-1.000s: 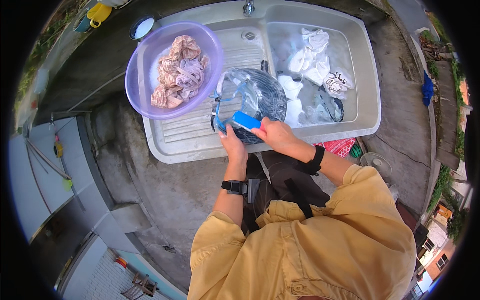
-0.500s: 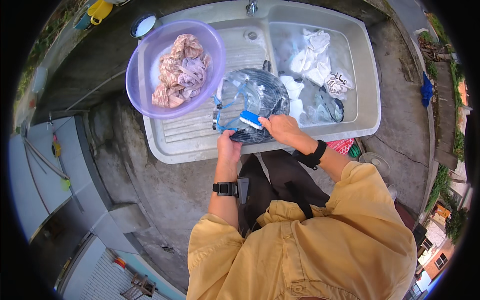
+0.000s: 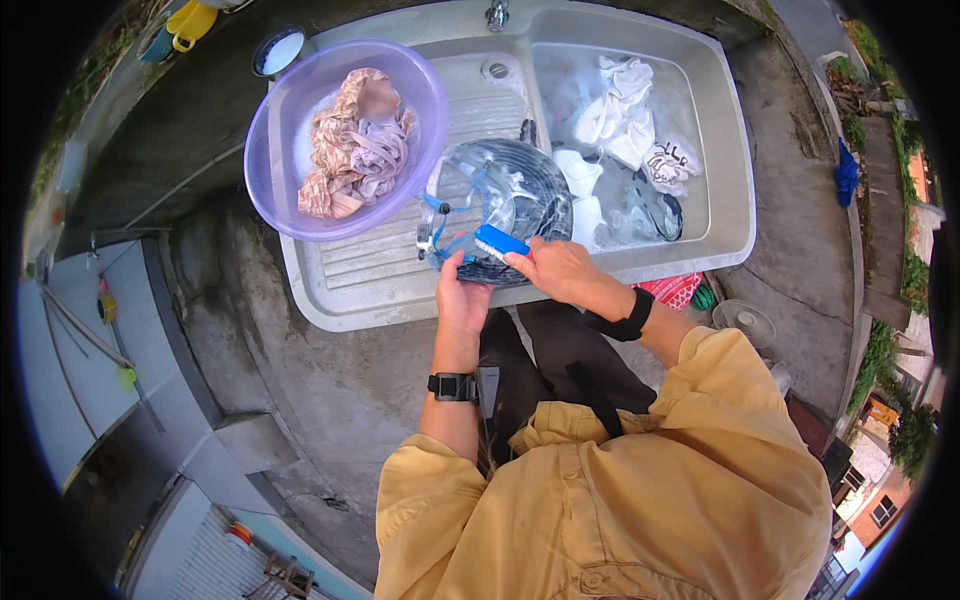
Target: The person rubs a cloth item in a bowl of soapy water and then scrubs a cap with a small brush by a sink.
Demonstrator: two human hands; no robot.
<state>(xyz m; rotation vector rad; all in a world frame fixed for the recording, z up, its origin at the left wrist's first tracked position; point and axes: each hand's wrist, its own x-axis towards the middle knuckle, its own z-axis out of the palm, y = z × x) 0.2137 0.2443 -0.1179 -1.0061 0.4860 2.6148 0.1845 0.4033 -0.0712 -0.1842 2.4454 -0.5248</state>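
Observation:
A dark, wet round bag [image 3: 535, 205] with clear plastic and blue straps lies on the ribbed drainboard of the sink. My right hand [image 3: 560, 270] is closed round a blue scrub brush [image 3: 503, 241], its white bristles turned down toward the bag's near left part. At the bag's near edge, my left hand [image 3: 462, 295] grips the rim beside a blue strap, palm turned up; some of its fingertips are hidden.
Left of the bag, a purple basin [image 3: 262, 165] holds pinkish wet cloths [image 3: 345, 150]. White cloth pieces [image 3: 625, 115] soak in cloudy water in the right sink bowl [image 3: 720, 190]. A small bowl of white powder [image 3: 284, 50] stands behind the basin; the tap [image 3: 497, 15] is at the back.
The brush has shifted slightly left and tilted along the bag's near side. My left hand has turned a little more palm up at the edge.

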